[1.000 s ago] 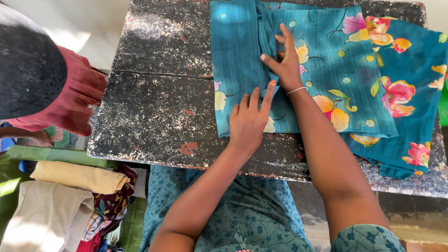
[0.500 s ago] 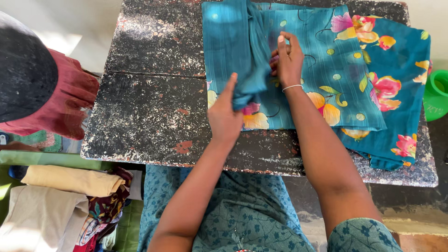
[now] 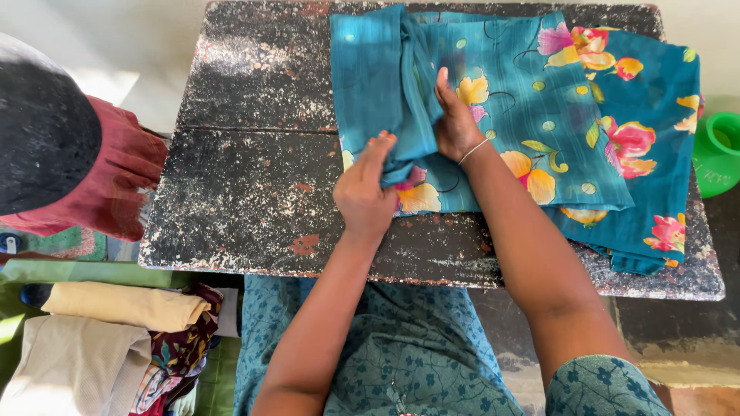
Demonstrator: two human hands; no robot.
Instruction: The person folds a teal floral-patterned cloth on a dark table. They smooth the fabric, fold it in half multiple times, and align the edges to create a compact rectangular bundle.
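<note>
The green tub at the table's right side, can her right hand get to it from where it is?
Probably yes. The right hand is pressing the teal flowered cloth, and only flat cloth lies between it and the green tub. She would have to let go first.

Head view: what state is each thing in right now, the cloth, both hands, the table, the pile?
Teal flowered cloth: spread out, partly folded, right edge overhanging.
Left hand: pinching the cloth's folded edge.
Right hand: pressing on the fold.
Black table: worn, paint flaking.
Clothes pile: folded, stacked.
Green tub: upright.
</note>
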